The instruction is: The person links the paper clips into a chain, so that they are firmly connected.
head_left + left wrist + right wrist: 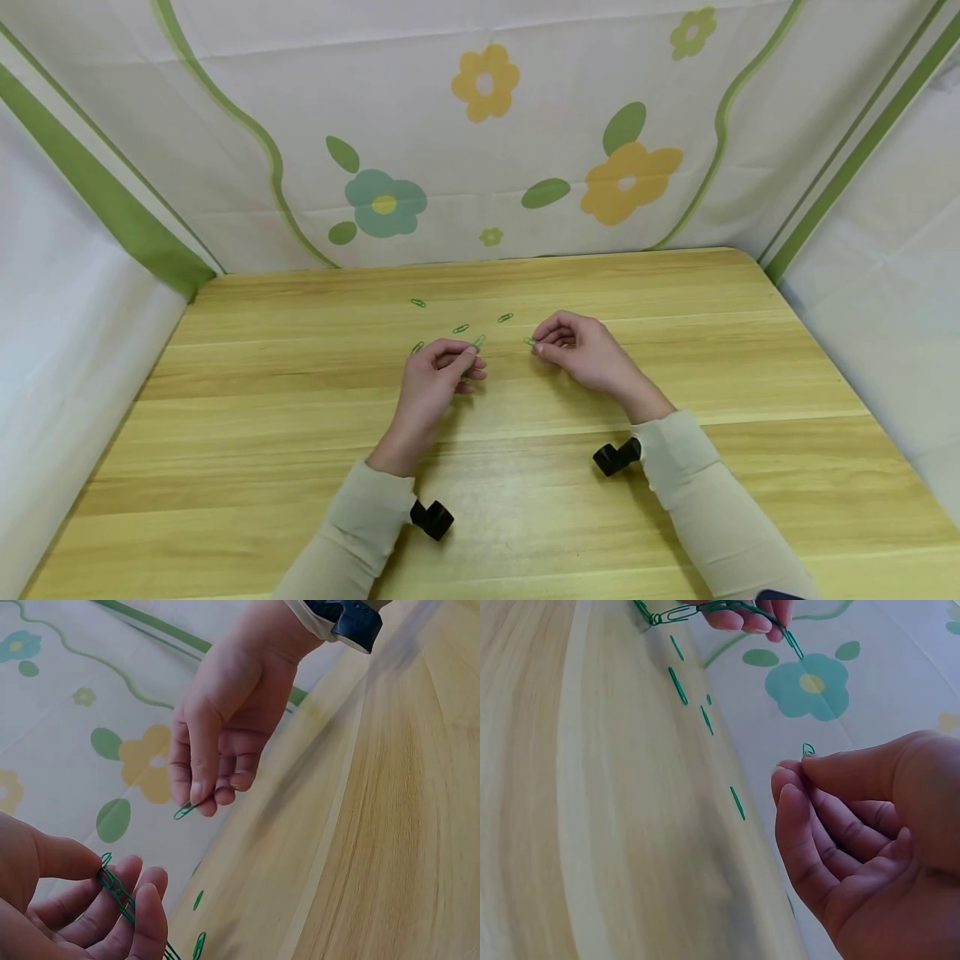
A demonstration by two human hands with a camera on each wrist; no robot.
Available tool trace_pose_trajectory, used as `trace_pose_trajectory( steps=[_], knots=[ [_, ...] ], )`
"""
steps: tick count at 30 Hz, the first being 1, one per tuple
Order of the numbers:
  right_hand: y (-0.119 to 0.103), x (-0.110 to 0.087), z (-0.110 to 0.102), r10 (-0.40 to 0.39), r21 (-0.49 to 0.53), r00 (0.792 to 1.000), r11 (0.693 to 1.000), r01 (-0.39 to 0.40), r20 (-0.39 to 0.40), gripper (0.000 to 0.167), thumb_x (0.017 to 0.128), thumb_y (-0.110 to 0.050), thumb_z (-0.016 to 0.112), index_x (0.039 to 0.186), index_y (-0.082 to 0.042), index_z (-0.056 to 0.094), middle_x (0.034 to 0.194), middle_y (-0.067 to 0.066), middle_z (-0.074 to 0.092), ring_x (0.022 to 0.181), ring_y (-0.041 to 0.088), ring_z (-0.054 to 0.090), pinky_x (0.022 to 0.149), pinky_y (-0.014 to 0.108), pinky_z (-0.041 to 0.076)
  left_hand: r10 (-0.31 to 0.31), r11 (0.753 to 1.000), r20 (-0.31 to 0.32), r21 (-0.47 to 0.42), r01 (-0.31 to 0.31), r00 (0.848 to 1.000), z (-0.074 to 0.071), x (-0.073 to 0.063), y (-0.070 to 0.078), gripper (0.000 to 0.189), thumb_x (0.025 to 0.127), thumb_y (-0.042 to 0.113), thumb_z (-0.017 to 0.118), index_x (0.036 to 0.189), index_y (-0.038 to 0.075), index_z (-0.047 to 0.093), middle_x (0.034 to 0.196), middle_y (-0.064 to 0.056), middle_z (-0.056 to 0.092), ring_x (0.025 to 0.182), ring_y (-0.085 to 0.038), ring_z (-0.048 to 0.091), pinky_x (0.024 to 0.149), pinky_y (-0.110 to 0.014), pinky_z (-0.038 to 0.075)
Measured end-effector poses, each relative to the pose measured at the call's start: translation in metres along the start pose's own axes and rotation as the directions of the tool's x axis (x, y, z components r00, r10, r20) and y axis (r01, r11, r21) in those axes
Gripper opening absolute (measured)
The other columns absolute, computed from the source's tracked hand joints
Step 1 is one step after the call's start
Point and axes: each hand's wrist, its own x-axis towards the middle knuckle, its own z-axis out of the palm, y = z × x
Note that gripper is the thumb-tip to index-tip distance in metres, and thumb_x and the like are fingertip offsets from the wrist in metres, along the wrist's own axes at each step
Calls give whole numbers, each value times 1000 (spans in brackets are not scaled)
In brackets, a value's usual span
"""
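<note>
My left hand (435, 379) pinches the end of a chain of linked green paper clips (679, 613) between thumb and forefinger. In the left wrist view this chain hangs down across the other fingers, which are loosely bent. Facing it from the right, my right hand (588, 354) pinches one single green paper clip (184, 811) at the fingertips, with most of the clip sticking out past the thumb. A short gap separates the two hands, both held over the table. Several loose green paper clips, among them one at the back (418, 303) and one near the right hand (506, 317), lie flat beyond the hands.
The wooden table (225, 450) ends at the back against a white curtain (247, 208) printed with flowers. White cloth (67, 275) hangs at both sides. A black camera (433, 520) sticks out from each sleeve cuff. A dark object (778, 595) shows at the bottom right edge.
</note>
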Motion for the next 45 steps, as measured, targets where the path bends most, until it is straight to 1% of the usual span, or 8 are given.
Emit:
trace_pose_trajectory(
  steps=[6,10,19,24,29,31,38,45],
  knots=[
    [-6,-1,1,-7,60,1000,998,7,11,16,103,-17,74,117,-9,72,110,10,76,98,23,72,85,32,59,2,1000,0,-6,-2,1000,2,0,1,22,107,14,68,122,-2,72,105,-16,80,92,-26,78,77,-33,62],
    [-10,-2,1,-9,87,1000,996,8,14,17,103,-16,74,118,-8,72,111,11,76,98,23,72,85,32,61,0,1000,0,-3,0,1000,2,-1,2,21,107,14,68,121,-1,73,104,-14,80,90,-23,78,77,-34,62],
    [-17,-4,2,-26,176,999,984,18,41,21,103,-12,73,121,-4,70,113,15,75,99,24,75,88,41,64,-1,1000,10,5,1,1000,2,-1,2,23,108,15,68,123,-1,72,104,-14,80,88,-20,78,79,-35,63],
    [-18,-4,2,-33,201,998,979,23,44,22,103,-9,72,124,-2,70,112,16,77,100,30,78,88,44,65,-7,1000,11,1,7,1000,3,-1,2,22,107,15,68,123,0,72,105,-14,81,87,-19,78,79,-35,63],
    [-20,-4,3,-41,238,998,971,28,49,20,104,-7,70,124,-1,71,111,18,80,103,36,79,90,46,65,-9,1000,14,6,9,1000,3,-1,2,21,107,16,68,122,1,73,104,-13,81,87,-18,77,78,-34,62],
    [-20,-4,4,-40,254,998,967,26,51,20,104,-7,70,123,-1,71,112,18,80,103,35,79,90,47,65,-7,1000,17,6,7,1000,3,-1,2,21,107,16,68,122,1,73,104,-13,81,87,-18,77,78,-35,62],
    [-23,-5,5,-31,302,998,953,13,53,19,104,-9,72,121,-1,70,113,21,80,99,27,80,92,48,65,-9,1000,23,7,9,1000,3,-2,4,22,107,16,68,122,0,72,104,-14,81,86,-18,77,78,-36,63],
    [-27,-6,7,-38,339,998,941,17,56,19,104,-9,72,121,0,70,114,23,79,98,27,81,94,52,64,-12,1000,26,7,12,1000,4,-2,4,23,107,16,68,123,-1,72,106,-16,80,85,-16,77,78,-34,62]
  ],
)
